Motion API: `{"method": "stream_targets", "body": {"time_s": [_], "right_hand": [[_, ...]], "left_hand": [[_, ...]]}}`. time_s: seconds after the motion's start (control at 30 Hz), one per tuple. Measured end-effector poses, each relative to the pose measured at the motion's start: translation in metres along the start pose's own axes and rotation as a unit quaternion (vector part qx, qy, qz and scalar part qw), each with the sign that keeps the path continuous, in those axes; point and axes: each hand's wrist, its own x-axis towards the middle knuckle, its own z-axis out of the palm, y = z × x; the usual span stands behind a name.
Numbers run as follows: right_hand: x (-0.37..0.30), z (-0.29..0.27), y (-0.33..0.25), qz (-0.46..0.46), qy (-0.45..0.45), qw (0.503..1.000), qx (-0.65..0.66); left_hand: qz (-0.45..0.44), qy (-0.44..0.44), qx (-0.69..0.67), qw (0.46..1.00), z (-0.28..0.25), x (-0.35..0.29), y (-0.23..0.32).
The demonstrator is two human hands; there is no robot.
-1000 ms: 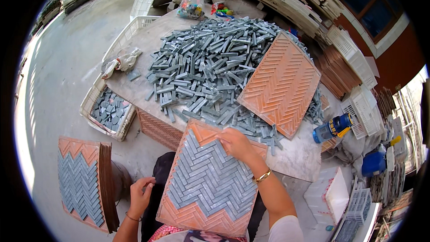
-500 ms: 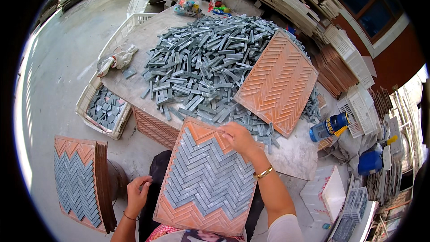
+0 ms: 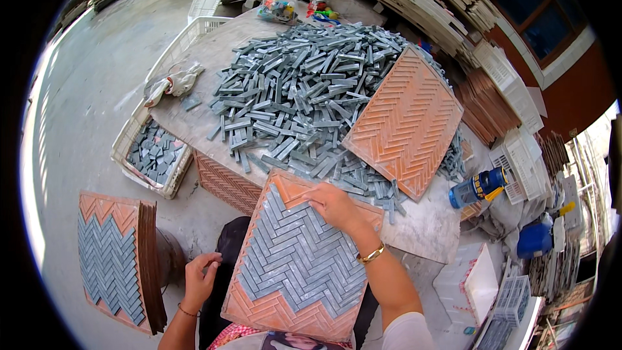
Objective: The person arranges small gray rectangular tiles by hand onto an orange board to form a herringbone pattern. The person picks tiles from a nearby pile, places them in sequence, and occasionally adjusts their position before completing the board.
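Note:
An orange herringbone-grooved tray (image 3: 256, 308) lies tilted across my lap, most of its grooves filled with grey stone strips (image 3: 295, 256). My right hand (image 3: 334, 206) reaches over its upper part with fingers pinched together, their tips at the end of a grey strip beside bare orange grooves. The fingers partly hide what they grip. My left hand (image 3: 201, 279) hovers at the tray's left side, apart from it, with thumb and fingers separated and nothing seen between them. Beyond the tray, a large heap of loose grey stone strips (image 3: 291, 91) covers the table (image 3: 424, 230).
An unfilled orange tray (image 3: 402, 123) leans on the heap's right side. To the left stand a stack of trays (image 3: 110, 266) and a white crate (image 3: 170, 188) of grey pieces. A blue bottle (image 3: 476, 188) stands at the table's right edge.
My right hand has shifted slightly left and down over the tray, onto the edge of the grey strips. The left hand has barely moved.

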Motion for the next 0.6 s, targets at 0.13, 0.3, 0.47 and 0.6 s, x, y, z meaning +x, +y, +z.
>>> {"method": "stream_targets", "body": {"time_s": [0.13,0.3,0.47,0.6], "right_hand": [[0.006,0.002,-0.007,-0.002,-0.003,1.000,0.005],[0.016,0.009,-0.012,-0.007,-0.005,1.000,0.002],[0.039,0.019,-0.027,0.013,-0.095,0.995,-0.009],[0.046,0.032,-0.025,-0.024,-0.094,0.995,-0.038]], "left_hand": [[-0.009,0.004,-0.001,1.000,0.001,0.000,0.002],[-0.012,0.001,0.001,1.000,0.001,0.000,-0.002],[0.001,0.002,0.001,1.000,0.004,0.002,0.003],[0.015,0.001,0.013,1.000,0.004,0.005,0.003]]}}
